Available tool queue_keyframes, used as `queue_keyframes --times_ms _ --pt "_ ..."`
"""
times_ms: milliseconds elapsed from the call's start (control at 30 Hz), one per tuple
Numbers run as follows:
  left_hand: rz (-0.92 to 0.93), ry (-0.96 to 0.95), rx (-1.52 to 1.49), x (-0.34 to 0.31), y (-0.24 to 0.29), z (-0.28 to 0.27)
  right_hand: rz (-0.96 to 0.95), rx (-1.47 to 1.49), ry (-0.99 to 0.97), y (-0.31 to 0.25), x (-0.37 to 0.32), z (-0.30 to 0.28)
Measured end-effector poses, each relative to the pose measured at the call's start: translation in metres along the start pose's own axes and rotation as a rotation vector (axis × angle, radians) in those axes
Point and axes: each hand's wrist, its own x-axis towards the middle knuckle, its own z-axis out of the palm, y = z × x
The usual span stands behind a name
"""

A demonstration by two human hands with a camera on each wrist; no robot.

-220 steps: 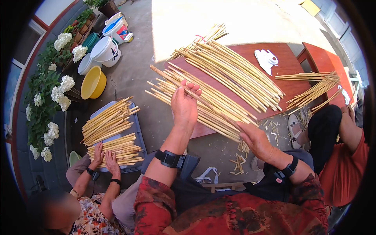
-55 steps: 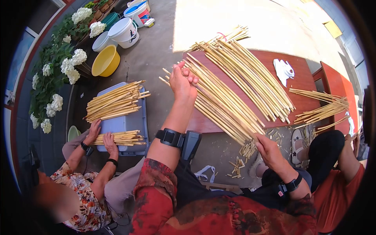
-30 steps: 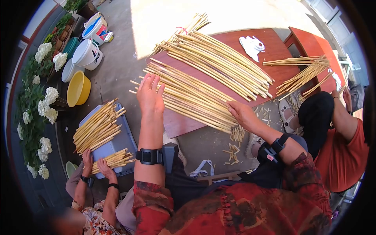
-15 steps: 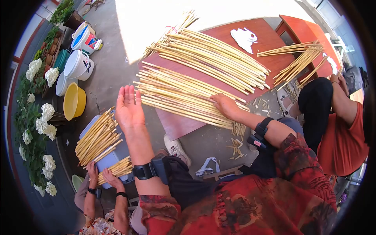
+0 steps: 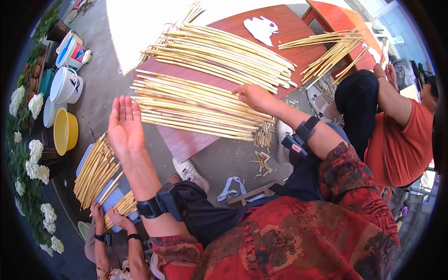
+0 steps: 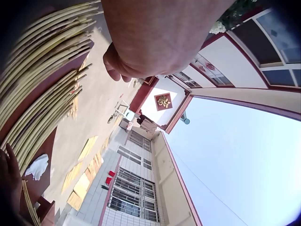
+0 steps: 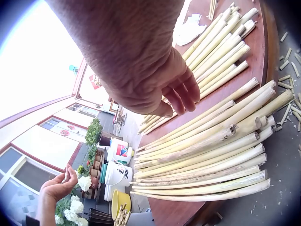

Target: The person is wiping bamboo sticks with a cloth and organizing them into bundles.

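A near row of pale yellow stalks (image 5: 196,109) lies across the reddish-brown table (image 5: 186,144). Behind it lies a second row of stalks (image 5: 219,56). My left hand (image 5: 126,130) is held palm up at the left ends of the near row, fingers straight and nothing in it. Over the right part of the near row is my right hand (image 5: 256,99), fingers loosely bent. Nothing shows in the right hand (image 7: 162,89) in the right wrist view, where it hangs above the stalks. The left wrist view shows mostly the underside of my left hand (image 6: 146,52), with its fingers partly hidden.
A white cloth (image 5: 261,30) and a loose bundle of thin stalks (image 5: 333,49) are at the back right. Cut stubs (image 5: 263,158) litter the ground. At left, another person's hands (image 5: 116,218) handle stalks on a blue bin (image 5: 112,198). A person in orange (image 5: 401,140) sits at right.
Earlier both my hands held a brownish stalk lengthwise; it is no longer in them. My left hand has opened and moved left; my right hand has lifted off the stalk ends. The head view has turned.
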Motion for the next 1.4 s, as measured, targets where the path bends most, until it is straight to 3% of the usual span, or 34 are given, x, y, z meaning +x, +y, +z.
queue_keyframes --times_ms 133,233,433,600,700,733,900,1133,1400 --pt "-0.037 -0.017 -0.024 0.001 -0.008 0.002 -0.003 0.061 -0.01 -0.003 -0.003 -0.01" --pt "-0.051 -0.036 -0.028 0.002 -0.013 0.005 -0.12 -0.04 -0.085 0.0 -0.007 0.007" --pt "-0.068 -0.031 -0.064 -0.001 -0.017 0.011 0.029 -0.205 -0.169 0.003 -0.007 0.019" --pt "-0.087 -0.05 -0.131 0.003 -0.016 0.011 0.03 -0.232 -0.247 -0.006 -0.002 0.018" --pt "-0.079 -0.057 -0.132 0.001 -0.019 0.016 0.117 -0.175 -0.068 0.003 0.018 0.011" --pt "-0.069 -0.054 -0.142 0.0 -0.022 0.017 0.064 -0.186 0.046 0.023 0.025 0.017" --pt "-0.053 -0.047 -0.123 -0.001 -0.025 0.021 0.134 -0.293 0.199 0.037 0.034 0.016" --pt "-0.056 -0.037 -0.1 -0.001 -0.028 0.024 0.058 -0.626 0.122 0.04 0.049 0.032" --pt "-0.083 -0.063 -0.046 -0.003 -0.042 0.027 0.049 -0.587 0.025 0.04 0.048 0.028"
